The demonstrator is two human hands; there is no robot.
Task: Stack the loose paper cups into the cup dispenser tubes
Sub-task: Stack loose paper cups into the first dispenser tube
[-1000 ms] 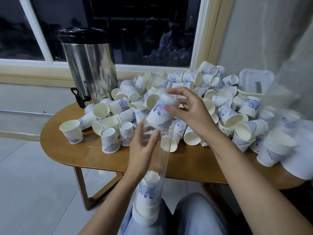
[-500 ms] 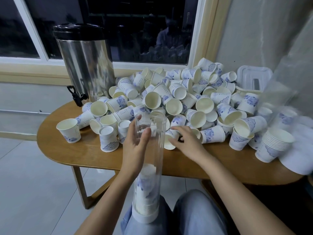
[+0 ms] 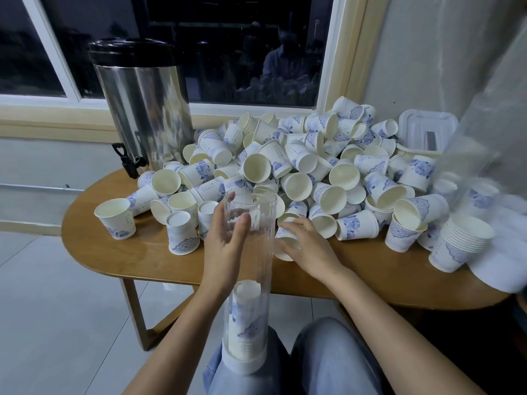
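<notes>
The tube (image 3: 250, 269) stands upright in front of the table (image 3: 137, 252), its white base on the person's left knee (image 3: 228, 377). It is clear, and a nested stack (image 3: 246, 317) of cups fills only its lower part; the upper part is bare.

The left hand (image 3: 225, 240) grips the tube near its open top, with the thumb across the near side and the fingers wrapped round the back, seen through the plastic.

The right hand (image 3: 309, 249) is just beside the tube, at the table's near edge. Its fingers curl over a cup (image 3: 285, 238) that lies on its side there, mouth toward the person. Whether the cup is lifted off the wood, I cannot tell.

Beyond the hands a pile (image 3: 313, 166) of loose white-and-blue cups covers most of the table, some upright, most tipped over. One cup stands alone at the left end. A short nested column (image 3: 462, 243) stands at the right end, near clear plastic wrap (image 3: 484, 143).

A steel urn (image 3: 142, 109) with a black lid and tap stands at the back left, against the window (image 3: 242, 52). A white lid (image 3: 425, 132) lies behind the pile on the right.
</notes>
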